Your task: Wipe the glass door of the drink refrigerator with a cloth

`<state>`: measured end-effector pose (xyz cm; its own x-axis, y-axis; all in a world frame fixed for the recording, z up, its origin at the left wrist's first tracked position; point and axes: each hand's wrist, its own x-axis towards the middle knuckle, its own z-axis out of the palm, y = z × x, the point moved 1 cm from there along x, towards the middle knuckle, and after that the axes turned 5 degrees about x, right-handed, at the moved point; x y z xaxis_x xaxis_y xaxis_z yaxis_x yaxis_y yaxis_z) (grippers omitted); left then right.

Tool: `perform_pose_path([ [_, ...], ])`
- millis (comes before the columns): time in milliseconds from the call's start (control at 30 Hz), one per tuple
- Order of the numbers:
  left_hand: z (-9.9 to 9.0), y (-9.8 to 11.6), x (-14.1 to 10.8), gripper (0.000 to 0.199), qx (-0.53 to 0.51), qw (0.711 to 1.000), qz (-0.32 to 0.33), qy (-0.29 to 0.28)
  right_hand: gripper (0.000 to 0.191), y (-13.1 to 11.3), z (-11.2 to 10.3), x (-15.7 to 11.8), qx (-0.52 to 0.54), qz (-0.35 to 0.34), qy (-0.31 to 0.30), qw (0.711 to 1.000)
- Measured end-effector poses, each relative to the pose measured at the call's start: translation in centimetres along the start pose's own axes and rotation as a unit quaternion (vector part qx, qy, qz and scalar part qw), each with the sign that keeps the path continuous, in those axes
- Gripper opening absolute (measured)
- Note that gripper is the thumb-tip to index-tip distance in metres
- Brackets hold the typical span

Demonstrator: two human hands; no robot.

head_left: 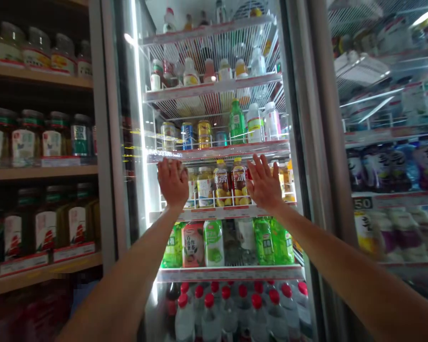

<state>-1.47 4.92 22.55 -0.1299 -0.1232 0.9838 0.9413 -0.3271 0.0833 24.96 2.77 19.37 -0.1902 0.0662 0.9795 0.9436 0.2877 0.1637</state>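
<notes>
Both my arms reach out toward a lit drinks fridge (244, 273). My left hand (173, 183) is raised at the left of the bottled-drink shelf, its fingers pointing up and a little bent, with nothing visible in it. Further right, my right hand (266, 185) is open with its fingers spread, in front of the same shelf. Between the hands stand dark tea bottles with yellow caps (221, 183) and a pale-labelled bottle (204, 186). Faint reflections suggest glass before the shelves; whether either palm touches it, I cannot tell.
Above are cans (204, 134) and a green bottle (237, 122). Below sit large green bottles (264, 241), a pink carton-like bottle (192, 244) and red-capped water bottles (209, 316). Wooden shelves (43, 173) with jars flank the left; another fridge's metal frame (324, 118) stands right.
</notes>
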Motion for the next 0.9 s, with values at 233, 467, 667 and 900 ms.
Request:
perform_pose_path([
  [233, 2.1, 6.1, -0.3, 0.041, -0.010, 0.992, 0.121, -0.042, 0.051, 0.0, 0.0, -0.1, 0.002, -0.001, 0.000, 1.000],
  [467, 1.1, 4.8, 1.4, 0.043, -0.015, 0.986, 0.126, -0.104, 0.052, 0.2, 0.1, -0.1, 0.008, 0.002, -0.004, 1.000],
  [667, 0.3, 0.9, 3.2, 0.049, 0.025, 0.992, -0.122, -0.027, 0.051, -0.1, -0.1, 0.1, 0.006, 0.013, -0.018, 1.000],
  [900, 2.6, 11.0, -1.4, 0.041, -0.063, 0.952, 0.259, -0.153, 0.049, 0.0, -0.1, 0.1, 0.007, 0.016, -0.010, 1.000],
])
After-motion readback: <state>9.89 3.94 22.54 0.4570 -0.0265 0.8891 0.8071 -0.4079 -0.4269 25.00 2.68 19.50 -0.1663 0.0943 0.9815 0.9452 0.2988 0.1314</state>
